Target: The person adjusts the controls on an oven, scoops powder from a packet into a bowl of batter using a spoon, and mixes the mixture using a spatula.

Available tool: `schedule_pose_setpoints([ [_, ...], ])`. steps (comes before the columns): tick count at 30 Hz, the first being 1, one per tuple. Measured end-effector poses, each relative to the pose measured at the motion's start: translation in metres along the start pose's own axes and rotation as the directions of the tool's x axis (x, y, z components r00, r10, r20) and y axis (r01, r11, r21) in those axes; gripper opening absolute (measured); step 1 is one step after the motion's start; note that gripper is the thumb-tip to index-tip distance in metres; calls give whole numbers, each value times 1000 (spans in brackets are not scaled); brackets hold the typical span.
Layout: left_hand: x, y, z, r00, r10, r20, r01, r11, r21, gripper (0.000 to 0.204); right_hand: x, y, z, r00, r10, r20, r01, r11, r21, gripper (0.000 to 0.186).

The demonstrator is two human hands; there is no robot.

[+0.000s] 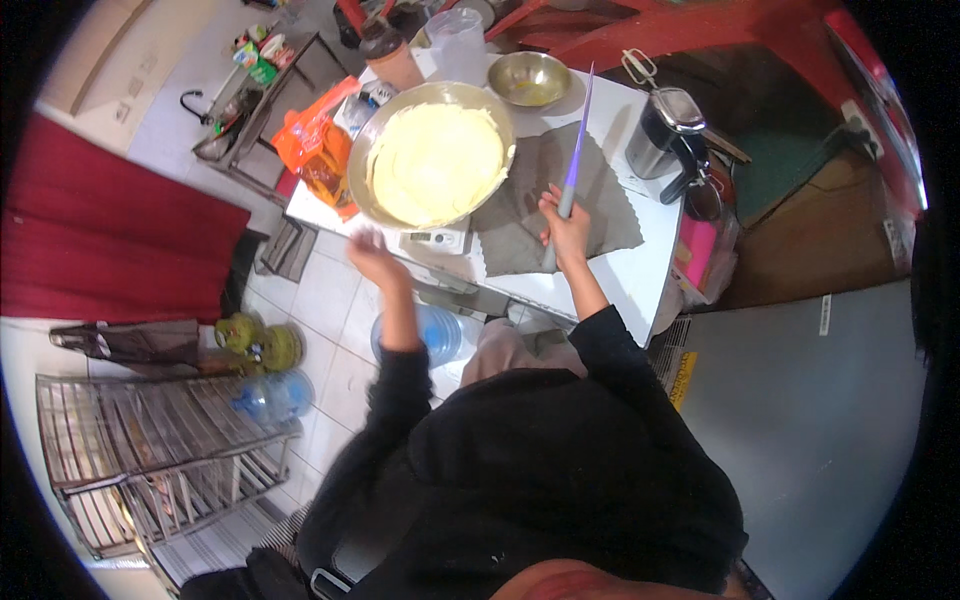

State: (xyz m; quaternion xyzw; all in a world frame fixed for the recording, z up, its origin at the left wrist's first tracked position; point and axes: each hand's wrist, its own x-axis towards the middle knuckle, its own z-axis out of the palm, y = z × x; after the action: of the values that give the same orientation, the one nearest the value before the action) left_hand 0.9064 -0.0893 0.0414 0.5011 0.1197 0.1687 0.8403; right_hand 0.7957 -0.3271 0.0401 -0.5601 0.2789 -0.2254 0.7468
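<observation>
We look down at two bare hands over a white desk (640, 285). The right hand (567, 230) has its fingers wrapped around the grey handle of a long purple spatula (575, 165), seen nearly edge-on, its blade pointing away from the body. The left hand (375, 258) is blurred just beside the near-left side of a large metal bowl (357, 178); we cannot tell whether its fingers are spread or pressed together, or whether it touches the rim.

The bowl, left of the spatula, holds a wide, pale yellow mixture (435, 165), thick and smooth-looking. A white scale (442, 240) shows from under the bowl's near edge. Below the spatula lies a dark grey cloth (605, 205).

Farther out, we find an orange bag (315, 150) left of the bowl, a clear jug (458, 48) and a smaller metal bowl (530, 70) behind, and a black-and-silver mixer (668, 130) at the right.

We judge this to be a pause in handling the mixture, with the spatula ready but outside the bowl. Working the mixture next would call for swinging the blade left over the rim, with the left hand steadying the bowl.
</observation>
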Motion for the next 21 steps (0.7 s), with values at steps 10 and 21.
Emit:
schedule_pose_setpoints([
  [10, -161, -96, 63, 457, -32, 889, -871, 188, 455, 39, -19, 20, -59, 999, -40, 11, 41, 918, -394, 14],
  [21, -162, -82, 65, 547, -164, 821, -608, 597, 524, 33, -21, 18, -79, 995, 47, -86, -65, 973, -222, 20],
])
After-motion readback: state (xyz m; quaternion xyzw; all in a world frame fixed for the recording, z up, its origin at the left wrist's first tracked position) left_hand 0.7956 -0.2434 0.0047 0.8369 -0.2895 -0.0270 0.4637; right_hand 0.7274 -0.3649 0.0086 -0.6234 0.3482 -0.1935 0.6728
